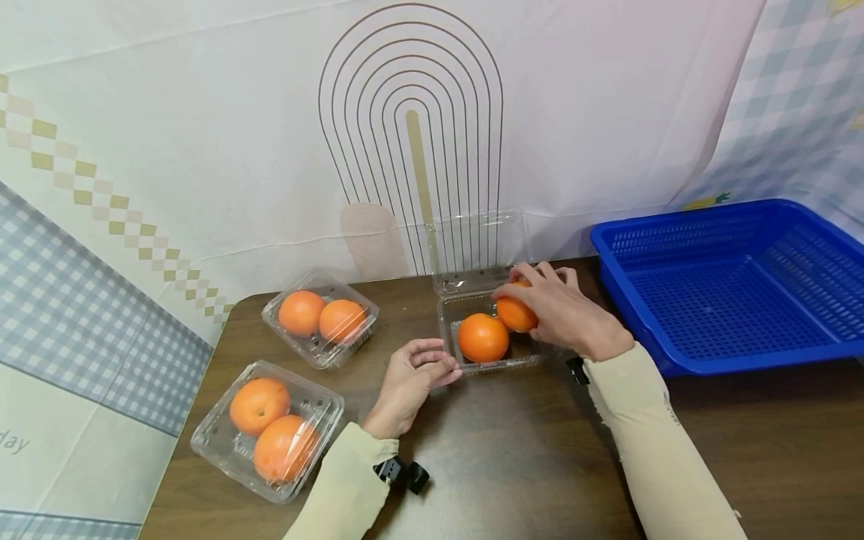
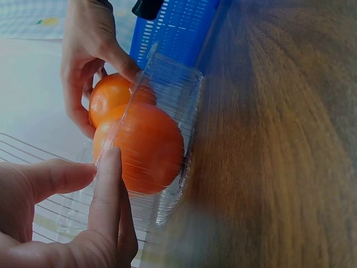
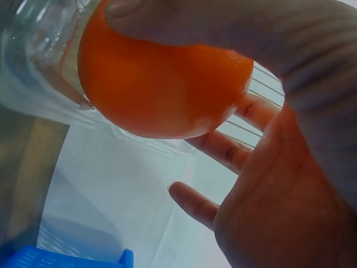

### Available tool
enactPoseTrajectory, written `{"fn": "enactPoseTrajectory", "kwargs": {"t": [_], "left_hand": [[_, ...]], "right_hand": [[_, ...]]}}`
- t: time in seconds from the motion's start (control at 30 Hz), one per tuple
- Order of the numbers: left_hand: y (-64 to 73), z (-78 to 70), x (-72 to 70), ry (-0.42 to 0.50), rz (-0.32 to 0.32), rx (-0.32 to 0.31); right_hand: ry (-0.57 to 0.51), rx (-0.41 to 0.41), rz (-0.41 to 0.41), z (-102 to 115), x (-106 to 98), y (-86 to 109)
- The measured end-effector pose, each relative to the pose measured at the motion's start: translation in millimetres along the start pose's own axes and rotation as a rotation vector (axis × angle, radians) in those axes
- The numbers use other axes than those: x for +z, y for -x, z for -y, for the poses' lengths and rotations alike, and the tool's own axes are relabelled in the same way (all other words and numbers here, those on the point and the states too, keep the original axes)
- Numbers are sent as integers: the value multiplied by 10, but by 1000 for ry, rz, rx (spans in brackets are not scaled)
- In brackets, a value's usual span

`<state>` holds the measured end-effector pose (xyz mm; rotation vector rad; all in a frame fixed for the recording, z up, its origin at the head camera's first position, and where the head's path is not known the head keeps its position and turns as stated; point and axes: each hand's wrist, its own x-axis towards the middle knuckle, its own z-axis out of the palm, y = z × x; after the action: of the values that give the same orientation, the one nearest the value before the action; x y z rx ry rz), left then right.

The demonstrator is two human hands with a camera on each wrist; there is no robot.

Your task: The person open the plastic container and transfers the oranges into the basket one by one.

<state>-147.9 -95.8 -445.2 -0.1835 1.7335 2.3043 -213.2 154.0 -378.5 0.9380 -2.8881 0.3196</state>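
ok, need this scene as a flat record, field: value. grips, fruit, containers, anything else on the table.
left grip: pinching the rim of the open container, near its front left corner
right grip: holding an orange at the container's right side
second orange: inside, beside the held one
lid: raised at the back
rear left container: lid down, two oranges
front left container: lid down, two oranges
blue basket: right of the open container
table: brown, wood-grained
unclear: whether the held orange touches the container floor
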Motion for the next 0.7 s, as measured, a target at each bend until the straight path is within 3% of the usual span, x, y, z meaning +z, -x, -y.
{"fn": "enactPoseTrajectory", "kwargs": {"t": [0.7], "left_hand": [[-3, -5, 3, 0, -3, -2]], "right_hand": [[-20, 35, -6, 15, -141, 59]]}}
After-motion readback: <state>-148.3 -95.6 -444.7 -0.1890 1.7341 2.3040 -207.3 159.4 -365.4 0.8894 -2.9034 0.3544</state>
